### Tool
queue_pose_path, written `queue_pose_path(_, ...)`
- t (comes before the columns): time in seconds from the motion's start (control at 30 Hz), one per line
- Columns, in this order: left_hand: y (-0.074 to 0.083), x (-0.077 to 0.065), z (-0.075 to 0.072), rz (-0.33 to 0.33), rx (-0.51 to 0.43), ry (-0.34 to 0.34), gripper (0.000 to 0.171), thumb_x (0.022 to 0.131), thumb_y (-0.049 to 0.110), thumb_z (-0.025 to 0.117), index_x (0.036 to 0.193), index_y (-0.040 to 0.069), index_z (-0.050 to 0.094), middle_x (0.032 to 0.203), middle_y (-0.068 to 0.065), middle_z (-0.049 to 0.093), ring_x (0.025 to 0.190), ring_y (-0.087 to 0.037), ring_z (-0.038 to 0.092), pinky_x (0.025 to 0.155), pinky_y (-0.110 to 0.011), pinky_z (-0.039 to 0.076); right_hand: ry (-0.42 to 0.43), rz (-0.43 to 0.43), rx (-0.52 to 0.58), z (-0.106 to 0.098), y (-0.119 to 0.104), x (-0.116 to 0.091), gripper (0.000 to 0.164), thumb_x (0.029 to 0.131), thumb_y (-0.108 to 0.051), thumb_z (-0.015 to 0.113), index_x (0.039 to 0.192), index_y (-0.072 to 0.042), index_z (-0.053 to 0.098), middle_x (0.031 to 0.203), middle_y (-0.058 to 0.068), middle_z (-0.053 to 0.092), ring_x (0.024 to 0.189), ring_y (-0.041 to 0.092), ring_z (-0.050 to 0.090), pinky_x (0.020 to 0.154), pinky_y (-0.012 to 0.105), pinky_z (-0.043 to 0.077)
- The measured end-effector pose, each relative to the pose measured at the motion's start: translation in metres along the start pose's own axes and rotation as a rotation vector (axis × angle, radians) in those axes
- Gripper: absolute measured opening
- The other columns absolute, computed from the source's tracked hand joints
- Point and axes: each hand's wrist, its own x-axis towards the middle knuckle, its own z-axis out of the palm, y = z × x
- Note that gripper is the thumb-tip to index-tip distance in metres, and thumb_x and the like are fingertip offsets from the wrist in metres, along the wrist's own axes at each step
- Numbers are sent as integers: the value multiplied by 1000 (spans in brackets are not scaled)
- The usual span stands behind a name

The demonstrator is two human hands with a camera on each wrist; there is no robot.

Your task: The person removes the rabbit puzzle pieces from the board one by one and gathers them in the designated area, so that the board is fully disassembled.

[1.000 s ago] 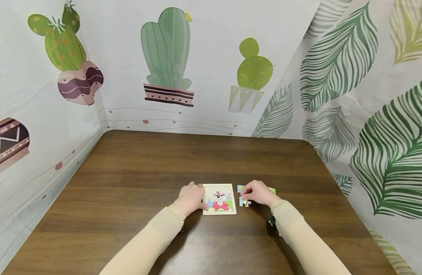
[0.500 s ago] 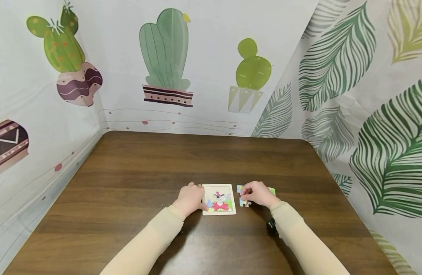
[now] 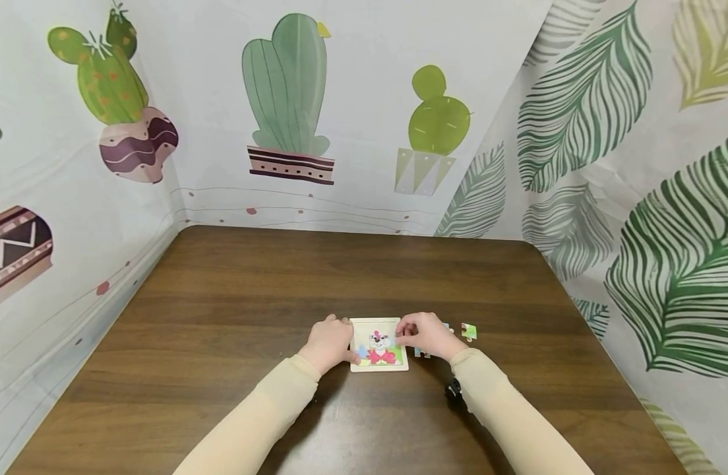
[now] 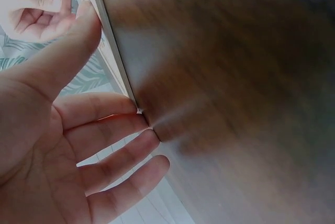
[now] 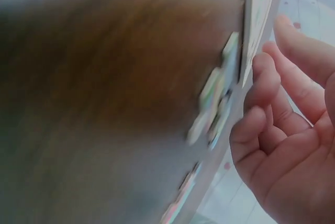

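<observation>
A pale-rimmed jigsaw tray (image 3: 378,368) with a cartoon animal picture lies flat on the brown table, seen in the head view. My left hand (image 3: 328,343) rests at its left side. In the left wrist view the thumb (image 4: 86,28) lies against the rim, and the fairly straight fingers touch its edge and the table. My right hand (image 3: 428,335) is over the tray's right rim, its thumb and fingertips close together as if round a puzzle piece, which they mostly hide. Loose puzzle pieces (image 3: 469,331) lie right of the tray, partly under that hand.
The brown table (image 3: 269,277) stretches around the tray on all sides. Behind it hangs a cloth (image 3: 364,79) printed with cacti and leaves. Several loose pieces (image 5: 209,101) lie beside the tray in the right wrist view. A black strap (image 3: 454,389) shows under the right sleeve.
My right hand has moved left from the loose pieces to the tray's right rim, uncovering the far right piece. The left hand and the tray stay in place.
</observation>
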Motion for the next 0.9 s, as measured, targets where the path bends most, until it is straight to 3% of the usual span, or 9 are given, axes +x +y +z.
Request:
queue_pose_path(0.23, 0, 0, 0, -5, -2, -8, 61, 64, 56, 78, 99, 7, 70, 96, -4, 65, 83, -22, 55, 59, -38, 52, -20, 23, 16, 6, -19, 9, 19, 81, -18, 75, 96, -7, 71, 68, -4, 54, 60, 8, 44, 54, 21, 39)
queue_pose_path(0.5, 1, 1, -2, -3, 5, 1, 64, 63, 57, 78, 100, 5, 69, 93, -5, 65, 83, -23, 57, 60, -38, 53, -51, -12, -9, 18, -35, 20, 31, 78, -16, 78, 104, -1, 69, 70, -2, 58, 61, 9, 49, 56, 22, 43)
queue_pose_path(0.67, 2, 2, -1, -8, 13, 1, 66, 63, 58, 77, 101, 5, 69, 92, -4, 65, 84, -23, 57, 60, -38, 54, -44, -59, -72, 27, -38, 24, 43, 77, -19, 79, 113, 0, 66, 69, 1, 55, 61, 10, 45, 58, 23, 41)
queue_pose_path(0.9, 1, 1, -2, -6, 15, 8, 66, 63, 58, 78, 100, 4, 68, 90, -5, 65, 83, -23, 56, 59, -38, 53, 6, -68, -116, 31, -37, 23, 33, 75, -17, 80, 103, -3, 69, 71, 2, 54, 65, 11, 45, 60, 24, 41)
